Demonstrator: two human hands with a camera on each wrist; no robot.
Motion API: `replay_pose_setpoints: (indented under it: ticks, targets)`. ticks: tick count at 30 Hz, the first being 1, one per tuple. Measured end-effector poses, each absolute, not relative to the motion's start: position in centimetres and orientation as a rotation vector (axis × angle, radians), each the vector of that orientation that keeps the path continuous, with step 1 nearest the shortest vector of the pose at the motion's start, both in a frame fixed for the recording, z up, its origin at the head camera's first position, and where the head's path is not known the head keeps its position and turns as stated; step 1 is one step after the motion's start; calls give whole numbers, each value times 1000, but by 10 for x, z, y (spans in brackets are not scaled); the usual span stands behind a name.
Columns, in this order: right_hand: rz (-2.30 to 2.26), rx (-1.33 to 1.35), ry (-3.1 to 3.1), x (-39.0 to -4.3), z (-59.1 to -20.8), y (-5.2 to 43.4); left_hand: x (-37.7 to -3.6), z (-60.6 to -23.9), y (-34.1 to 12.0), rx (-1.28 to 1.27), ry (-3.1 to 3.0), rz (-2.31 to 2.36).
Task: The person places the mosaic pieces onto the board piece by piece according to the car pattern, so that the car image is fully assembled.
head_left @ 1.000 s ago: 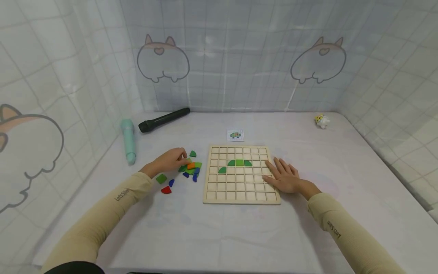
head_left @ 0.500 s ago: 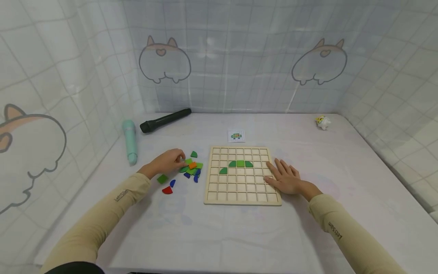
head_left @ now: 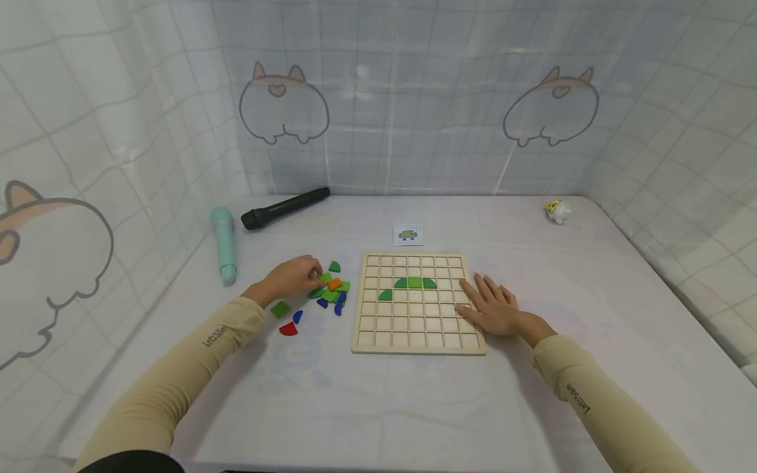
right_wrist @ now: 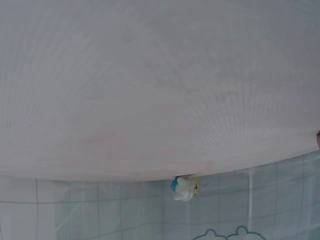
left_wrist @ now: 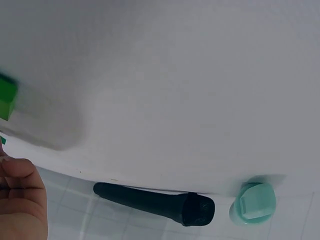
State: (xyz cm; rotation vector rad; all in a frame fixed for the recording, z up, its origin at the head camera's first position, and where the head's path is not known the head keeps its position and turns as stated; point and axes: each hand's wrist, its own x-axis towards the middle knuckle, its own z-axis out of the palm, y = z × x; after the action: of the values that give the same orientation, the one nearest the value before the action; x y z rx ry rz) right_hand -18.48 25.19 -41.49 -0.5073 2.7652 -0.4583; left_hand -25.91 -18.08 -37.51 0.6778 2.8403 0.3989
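A wooden grid board lies flat on the white table. It holds a row of green pieces and one green quarter piece below them to the left. My right hand rests flat with straight fingers on the board's right edge. My left hand sits at the left side of a pile of loose pieces, with an orange piece on top. Its fingers curl onto the green pieces, and what they pinch is hidden. The left wrist view shows only those curled fingers and a green piece.
A green square, a blue piece and a red piece lie apart from the pile. A small picture card lies behind the board. A black microphone and a teal one lie back left, a small toy back right.
My left hand's fingers have shifted slightly among the loose pieces. The right hand has stayed on the board.
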Motion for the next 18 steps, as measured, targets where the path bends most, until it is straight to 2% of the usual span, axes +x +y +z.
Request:
replay_pose_setpoints:
  ticks: [18]
  targets:
    - [-444,-505,2757,-183,-411,250,-259,-375,-190,836,2875,195]
